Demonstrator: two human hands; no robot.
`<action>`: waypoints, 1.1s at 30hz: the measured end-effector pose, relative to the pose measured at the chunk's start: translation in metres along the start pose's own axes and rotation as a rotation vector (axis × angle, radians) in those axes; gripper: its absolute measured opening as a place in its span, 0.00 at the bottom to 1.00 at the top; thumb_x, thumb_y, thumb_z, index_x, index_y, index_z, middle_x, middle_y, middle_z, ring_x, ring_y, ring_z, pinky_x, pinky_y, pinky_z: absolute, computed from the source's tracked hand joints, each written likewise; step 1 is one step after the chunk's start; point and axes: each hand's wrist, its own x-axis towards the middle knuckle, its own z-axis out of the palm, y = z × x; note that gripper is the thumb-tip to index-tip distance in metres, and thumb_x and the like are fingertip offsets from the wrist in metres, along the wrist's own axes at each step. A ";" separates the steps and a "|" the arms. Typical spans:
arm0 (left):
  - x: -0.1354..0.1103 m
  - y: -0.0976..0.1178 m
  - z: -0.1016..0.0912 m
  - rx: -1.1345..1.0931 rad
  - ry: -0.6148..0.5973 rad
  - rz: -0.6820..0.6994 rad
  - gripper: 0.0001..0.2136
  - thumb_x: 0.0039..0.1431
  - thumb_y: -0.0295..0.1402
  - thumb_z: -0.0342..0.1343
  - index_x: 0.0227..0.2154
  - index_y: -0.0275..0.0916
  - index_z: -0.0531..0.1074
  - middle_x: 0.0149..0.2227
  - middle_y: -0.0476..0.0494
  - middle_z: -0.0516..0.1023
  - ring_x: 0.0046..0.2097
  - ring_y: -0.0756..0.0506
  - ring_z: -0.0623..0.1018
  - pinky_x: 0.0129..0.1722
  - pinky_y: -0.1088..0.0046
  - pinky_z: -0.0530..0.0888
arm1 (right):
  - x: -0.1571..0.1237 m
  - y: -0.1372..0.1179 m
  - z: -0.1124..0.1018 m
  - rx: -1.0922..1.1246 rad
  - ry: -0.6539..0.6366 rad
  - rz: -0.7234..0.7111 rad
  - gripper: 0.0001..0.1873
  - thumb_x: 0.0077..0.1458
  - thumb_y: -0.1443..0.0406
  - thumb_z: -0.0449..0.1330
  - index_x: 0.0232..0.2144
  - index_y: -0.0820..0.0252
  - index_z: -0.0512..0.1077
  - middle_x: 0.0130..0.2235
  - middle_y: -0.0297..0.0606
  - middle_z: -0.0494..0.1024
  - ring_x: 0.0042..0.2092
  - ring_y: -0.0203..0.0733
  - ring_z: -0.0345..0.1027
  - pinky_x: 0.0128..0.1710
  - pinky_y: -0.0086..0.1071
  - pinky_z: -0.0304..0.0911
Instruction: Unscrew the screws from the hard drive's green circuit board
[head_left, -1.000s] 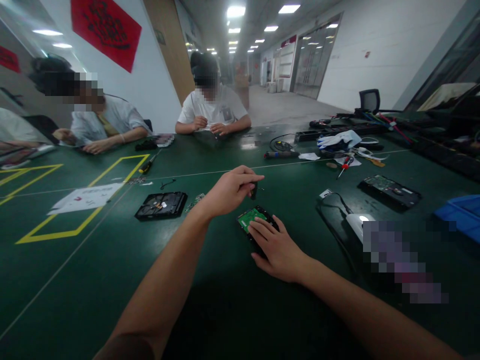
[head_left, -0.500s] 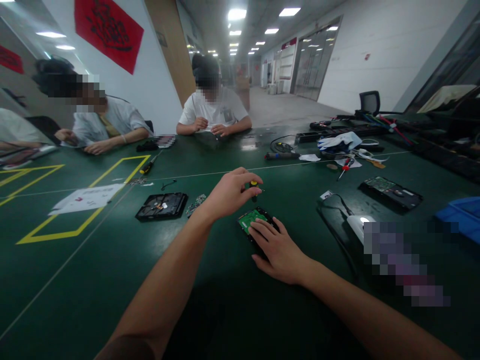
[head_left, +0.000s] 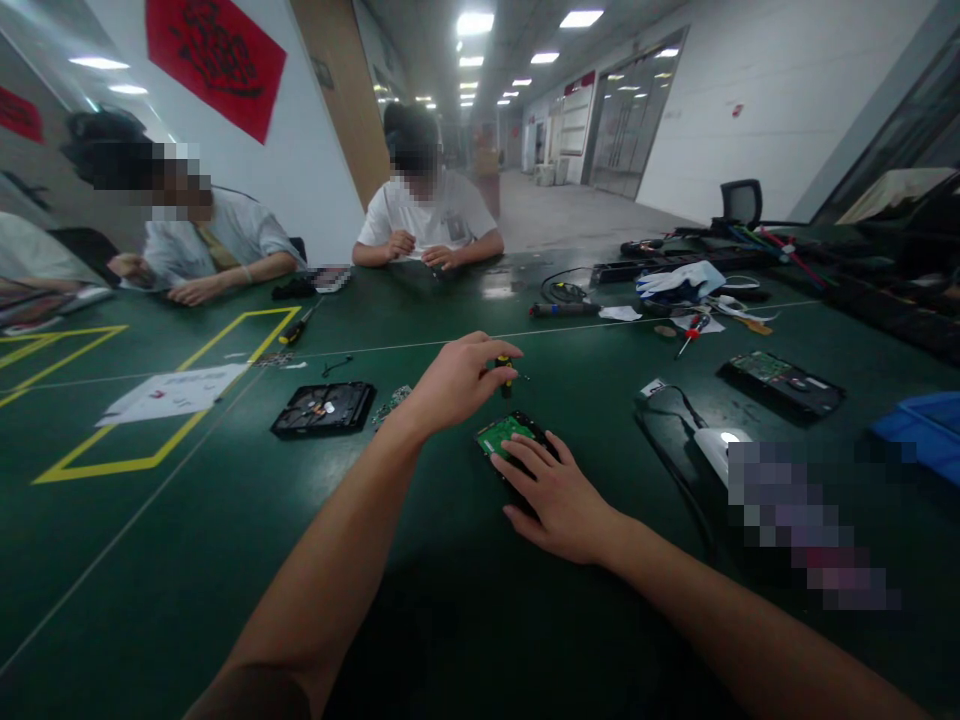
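Note:
A hard drive [head_left: 501, 436] lies on the green table, its green circuit board facing up. My right hand [head_left: 555, 495] rests flat on its near end with fingers spread, pressing it down. My left hand [head_left: 457, 380] hovers just above the drive's far edge, fingers pinched round a small screwdriver [head_left: 507, 372] with a yellow and black handle held upright.
An opened black drive [head_left: 324, 408] and a loose small board [head_left: 391, 404] lie to the left. Another drive [head_left: 780, 380], a white device with a cable [head_left: 716, 445] and a blue tray [head_left: 921, 425] sit right. Tools, gloves and cables lie further back. Two people sit across the table.
My left hand has turned the screwdriver a little, so its yellow top shows now. My right hand stays on the drive.

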 end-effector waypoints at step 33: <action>0.001 -0.002 0.006 -0.009 0.017 -0.008 0.16 0.69 0.28 0.54 0.56 0.40 0.77 0.43 0.41 0.80 0.33 0.49 0.79 0.44 0.68 0.77 | 0.000 0.002 0.003 0.014 -0.001 -0.024 0.32 0.69 0.55 0.53 0.71 0.57 0.58 0.72 0.47 0.61 0.74 0.56 0.46 0.73 0.62 0.33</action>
